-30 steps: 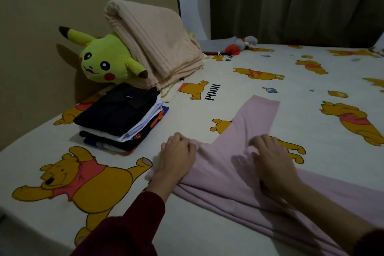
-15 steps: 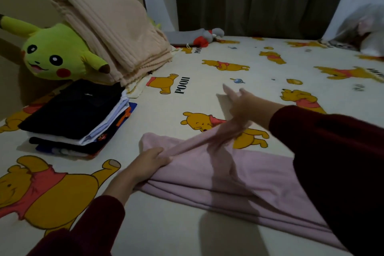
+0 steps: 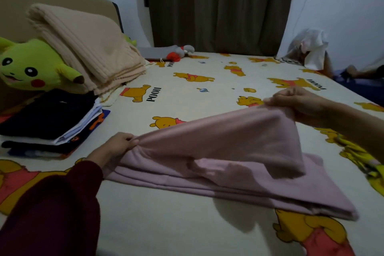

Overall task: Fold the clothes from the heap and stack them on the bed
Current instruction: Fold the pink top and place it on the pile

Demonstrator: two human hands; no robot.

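Note:
A pale pink garment [image 3: 218, 176] lies folded lengthways across the bed [image 3: 187, 224]. My left hand [image 3: 119, 144] pinches its left end, at the base of a sleeve. My right hand [image 3: 295, 102] grips the sleeve's far end and holds it lifted over the garment's body, stretched taut between both hands. A stack of folded clothes [image 3: 49, 120], dark on top, sits on the bed to the left. A heap of clothes [image 3: 307, 50], white and pale, lies at the bed's far right corner.
A yellow plush toy [image 3: 31, 66] and a folded beige blanket [image 3: 87, 48] lean on the headboard at the left. A grey and red soft toy [image 3: 176, 53] lies at the far edge below dark curtains [image 3: 220, 6]. The sheet has a yellow bear print.
My right hand left the garment's middle, took the sleeve end and swung it up and to the right. My left hand closed on the sleeve's base. The view shifted to the right.

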